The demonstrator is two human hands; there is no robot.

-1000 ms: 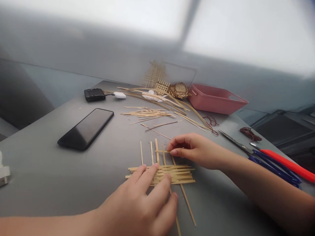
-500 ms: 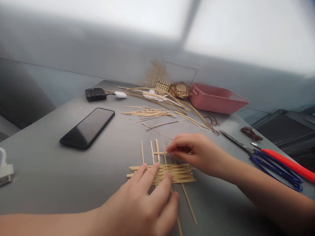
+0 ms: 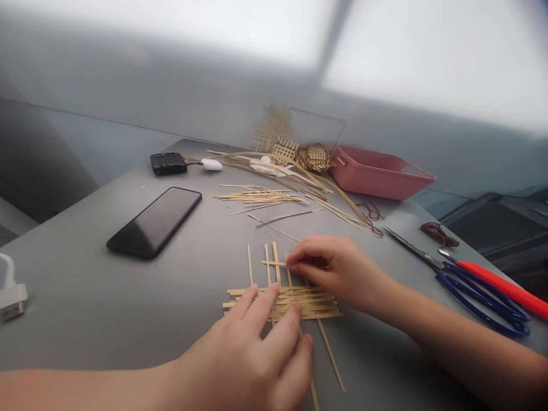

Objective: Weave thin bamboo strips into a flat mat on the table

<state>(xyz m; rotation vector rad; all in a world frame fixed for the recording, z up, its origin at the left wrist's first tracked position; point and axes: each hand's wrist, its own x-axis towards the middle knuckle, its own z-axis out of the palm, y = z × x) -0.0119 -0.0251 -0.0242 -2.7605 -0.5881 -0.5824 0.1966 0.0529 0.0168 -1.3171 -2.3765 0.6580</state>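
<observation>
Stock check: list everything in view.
Weave: one, tan, front
Loose strips: many, tan, middle
Woven pieces: several, tan, back
Wad: one, white, back
Phone: one, black, left
Box: one, black, left
Block: one, white, left
Plug: one, white, left
Bin: one, pink, right
Cords: two, brown, right
Scissors: one, blue-handled, right
Tool: one, red-handled, right
Unclear object: one, black, right
Table: one, grey, beneath
Wall: one, grey, back
Left hand: one, on weave
Right hand: one, holding a strip

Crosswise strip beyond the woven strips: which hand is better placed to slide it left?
Right, probably: the right hand pinches the crosswise strip, while the left hand rests across the woven strips.
</observation>
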